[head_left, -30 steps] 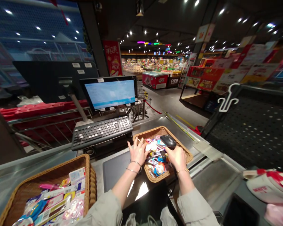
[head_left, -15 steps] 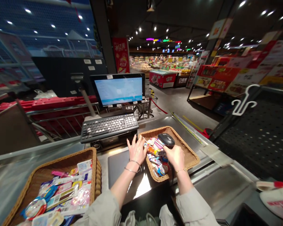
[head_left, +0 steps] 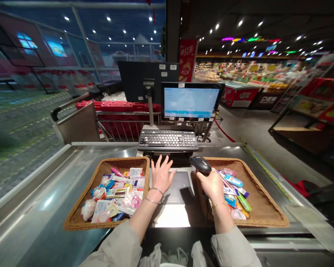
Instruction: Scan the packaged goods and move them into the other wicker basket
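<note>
My left hand [head_left: 161, 175] hovers open, fingers spread, over the dark panel [head_left: 179, 182] between two wicker baskets, holding nothing. My right hand [head_left: 211, 185] is closed round the handle of a black barcode scanner [head_left: 200, 164], held upright at the left rim of the right basket [head_left: 267, 217]. That basket holds several small colourful packets [head_left: 233, 185] along its left side. The left basket [head_left: 102, 170] is filled with many small packaged items [head_left: 114, 196]. Both wrists wear thin bracelets.
A black keyboard [head_left: 167, 139] and a lit screen [head_left: 190, 102] stand just beyond my hands on the steel counter [head_left: 44, 207]. Behind are a red shopping trolley [head_left: 117, 116], a customer display pole [head_left: 149, 98] and shop aisles to the right.
The view swung left, bringing both baskets into frame. My left hand left the right basket's packets and now hovers spread over the middle panel. The right hand keeps the scanner.
</note>
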A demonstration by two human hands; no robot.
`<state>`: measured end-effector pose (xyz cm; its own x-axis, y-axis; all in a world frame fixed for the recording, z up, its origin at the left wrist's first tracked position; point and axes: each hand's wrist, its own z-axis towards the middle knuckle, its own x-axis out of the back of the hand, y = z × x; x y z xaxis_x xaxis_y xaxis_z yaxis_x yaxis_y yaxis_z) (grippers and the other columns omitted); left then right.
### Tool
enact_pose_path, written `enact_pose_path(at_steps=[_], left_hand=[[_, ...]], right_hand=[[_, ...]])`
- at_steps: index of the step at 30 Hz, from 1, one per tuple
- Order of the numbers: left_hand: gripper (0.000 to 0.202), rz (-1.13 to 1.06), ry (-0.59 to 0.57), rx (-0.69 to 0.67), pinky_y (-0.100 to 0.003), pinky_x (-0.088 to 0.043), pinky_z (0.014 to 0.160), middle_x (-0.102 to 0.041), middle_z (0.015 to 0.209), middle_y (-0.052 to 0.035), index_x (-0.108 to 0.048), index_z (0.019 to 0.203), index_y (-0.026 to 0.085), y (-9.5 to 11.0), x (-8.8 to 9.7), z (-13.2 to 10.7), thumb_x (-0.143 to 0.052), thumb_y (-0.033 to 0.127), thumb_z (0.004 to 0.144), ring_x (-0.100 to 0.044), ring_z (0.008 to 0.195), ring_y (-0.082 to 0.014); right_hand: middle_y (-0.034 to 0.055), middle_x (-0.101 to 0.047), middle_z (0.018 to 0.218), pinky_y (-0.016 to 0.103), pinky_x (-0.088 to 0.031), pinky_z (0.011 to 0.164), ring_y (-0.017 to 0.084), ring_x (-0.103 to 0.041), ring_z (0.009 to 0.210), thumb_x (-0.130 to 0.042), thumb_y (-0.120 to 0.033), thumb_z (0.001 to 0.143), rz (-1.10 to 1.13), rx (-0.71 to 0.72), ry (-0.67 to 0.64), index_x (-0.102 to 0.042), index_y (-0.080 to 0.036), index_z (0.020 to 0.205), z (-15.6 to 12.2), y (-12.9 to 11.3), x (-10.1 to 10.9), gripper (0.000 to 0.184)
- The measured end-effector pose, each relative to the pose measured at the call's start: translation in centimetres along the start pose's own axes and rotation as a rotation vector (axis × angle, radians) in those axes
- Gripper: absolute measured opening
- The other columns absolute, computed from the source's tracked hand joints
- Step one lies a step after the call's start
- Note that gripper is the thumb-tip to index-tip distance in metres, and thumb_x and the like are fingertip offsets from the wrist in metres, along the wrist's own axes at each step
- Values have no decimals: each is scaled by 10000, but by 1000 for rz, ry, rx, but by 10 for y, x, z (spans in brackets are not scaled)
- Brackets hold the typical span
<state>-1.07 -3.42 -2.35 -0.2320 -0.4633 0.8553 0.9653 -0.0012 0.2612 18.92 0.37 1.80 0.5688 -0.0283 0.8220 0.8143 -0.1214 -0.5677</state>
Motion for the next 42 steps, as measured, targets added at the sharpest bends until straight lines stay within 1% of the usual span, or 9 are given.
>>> enact_pose_path(at_steps=[5, 10, 16, 22, 26, 32, 37, 42], left_hand=[[389, 45, 41, 81, -622, -173, 1147, -505, 1422, -51, -589, 1253, 264, -41, 17, -12, -502, 396, 897, -322, 1389, -305], [383, 88, 36, 137, -633, -188, 1135, -514, 1415, -43, -587, 1245, 266, -73, 24, -25, -515, 392, 890, -338, 1377, -298], [375, 144, 16, 175, -629, -171, 1136, -524, 1406, -59, -605, 1232, 269, -115, 27, -42, -533, 378, 880, -332, 1381, -298], [357, 205, -78, 231, -637, -153, 1127, -536, 1395, -48, -625, 1206, 269, -158, 34, -57, -530, 382, 880, -345, 1368, -314], [341, 224, -158, 275, -651, -149, 1114, -533, 1399, -33, -627, 1192, 284, -175, 38, -67, -531, 373, 878, -341, 1370, -320], [332, 237, -269, 302, -677, -113, 1100, -538, 1395, -30, -623, 1187, 303, -193, 37, -82, -539, 364, 872, -345, 1365, -321], [307, 266, -284, 313, -674, -97, 1099, -558, 1376, -29, -642, 1156, 313, -210, 39, -90, -529, 352, 873, -368, 1343, -321], [300, 348, -318, 257, -695, -58, 1092, -568, 1364, -43, -654, 1137, 298, -233, 45, -84, -527, 326, 867, -348, 1348, -337]], right_hand=[[161, -716, 809, 331, -457, 671, 285, -672, 796, -512, -477, 728, -40, 47, -52, -727, -139, 847, -3, -20, -24, 418], [178, -720, 879, 328, -467, 718, 282, -674, 856, -524, -476, 741, -67, 93, -81, -723, -126, 926, -6, -34, -43, 443], [179, -721, 888, 318, -465, 696, 275, -681, 844, -522, -474, 755, -97, 117, -121, -719, -131, 932, -14, -44, -53, 433], [167, -720, 898, 317, -467, 709, 275, -680, 862, -514, -460, 759, -101, 114, -153, -716, -147, 937, -22, -53, -60, 413], [169, -718, 915, 323, -471, 719, 283, -677, 880, -508, -470, 756, -107, 116, -170, -714, -158, 951, -26, -58, -65, 422], [169, -716, 907, 333, -475, 728, 291, -675, 889, -506, -479, 751, -119, 118, -191, -708, -155, 974, -29, -63, -71, 442], [175, -713, 956, 343, -479, 743, 302, -671, 918, -512, -496, 751, -125, 128, -209, -705, -155, 988, -30, -67, -74, 458], [182, -714, 951, 338, -480, 744, 301, -671, 924, -513, -489, 757, -137, 129, -221, -706, -145, 989, -31, -71, -75, 458]])
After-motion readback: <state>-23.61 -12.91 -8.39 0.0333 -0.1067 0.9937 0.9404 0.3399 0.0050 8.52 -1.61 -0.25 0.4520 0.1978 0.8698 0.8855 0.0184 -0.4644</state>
